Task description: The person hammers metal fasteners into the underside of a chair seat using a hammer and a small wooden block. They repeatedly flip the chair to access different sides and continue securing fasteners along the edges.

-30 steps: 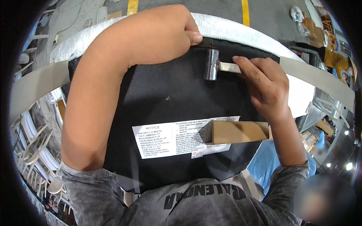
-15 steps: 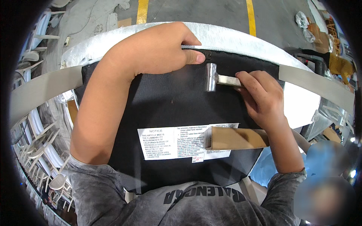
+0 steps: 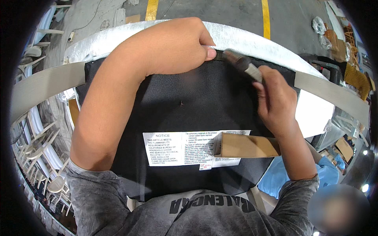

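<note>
A black-covered underside of an upholstered seat point(image 3: 173, 106) lies in front of me, with silvery white upholstery point(image 3: 252, 41) along its far edge. My left hand point(image 3: 193, 45) reaches across to that edge. Its thumb and fingers pinch the upholstery edge, and the hand itself hides most of the grip. Just right of the thumb, a small dark piece point(image 3: 221, 55) sits at the edge. My right hand point(image 3: 277, 92) is closed round the handle of a hammer point(image 3: 240, 62). Blurred by motion, the hammer's head is at the far edge, close to the dark piece; contact cannot be made out.
An open cardboard box point(image 3: 250, 144) lies over white printed labels point(image 3: 177, 149) on the black cover. Pale curved frame arms point(image 3: 47, 88) point(image 3: 330, 92) stick out at both sides. Stacked chairs point(image 3: 51, 165) stand at left. At lower right is another person in a blue top point(image 3: 327, 171).
The hammer has swung away from me, from over the black cover to the far edge. My left hand keeps its pinch there, shifted slightly. The other person at lower right has moved.
</note>
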`<state>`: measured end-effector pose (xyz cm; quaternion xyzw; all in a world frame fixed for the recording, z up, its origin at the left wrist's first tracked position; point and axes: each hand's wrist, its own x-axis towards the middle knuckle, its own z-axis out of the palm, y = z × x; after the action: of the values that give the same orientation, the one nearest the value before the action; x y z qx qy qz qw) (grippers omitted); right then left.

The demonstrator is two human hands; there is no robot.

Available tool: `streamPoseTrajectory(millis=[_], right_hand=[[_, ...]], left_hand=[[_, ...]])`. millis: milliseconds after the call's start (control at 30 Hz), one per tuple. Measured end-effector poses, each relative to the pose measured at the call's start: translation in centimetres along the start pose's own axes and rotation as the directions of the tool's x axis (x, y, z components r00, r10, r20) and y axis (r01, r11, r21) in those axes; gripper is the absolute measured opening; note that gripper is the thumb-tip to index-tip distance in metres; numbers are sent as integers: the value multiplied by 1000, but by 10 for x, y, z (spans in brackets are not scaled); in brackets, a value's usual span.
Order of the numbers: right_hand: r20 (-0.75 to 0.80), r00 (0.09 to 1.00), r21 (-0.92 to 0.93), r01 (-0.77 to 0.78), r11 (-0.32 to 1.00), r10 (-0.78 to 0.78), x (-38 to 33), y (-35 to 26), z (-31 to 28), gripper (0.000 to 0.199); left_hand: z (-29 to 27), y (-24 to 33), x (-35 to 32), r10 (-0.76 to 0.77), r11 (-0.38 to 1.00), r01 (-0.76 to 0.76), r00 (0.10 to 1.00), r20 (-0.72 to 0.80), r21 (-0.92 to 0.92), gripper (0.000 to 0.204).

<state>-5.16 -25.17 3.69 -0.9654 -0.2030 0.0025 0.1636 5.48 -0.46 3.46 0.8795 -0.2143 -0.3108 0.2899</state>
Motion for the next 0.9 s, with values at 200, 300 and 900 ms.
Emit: streamPoseTrajectory(millis=[200,300,900], right_hand=[[-258,962,396,191,898,-91,-32,19,4,29],[-38,998,29,-49,998,50,-4,3,5,30],[200,630,811,-536,234,750,-1,-115,27,22]], left_hand=[[-1,-1,-4,52,999,-52,998,-37,-3,28],[-5,3,-2,36,999,-36,999,0,40,28],[0,-15,9,184,983,-184,983,11,-19,27]])
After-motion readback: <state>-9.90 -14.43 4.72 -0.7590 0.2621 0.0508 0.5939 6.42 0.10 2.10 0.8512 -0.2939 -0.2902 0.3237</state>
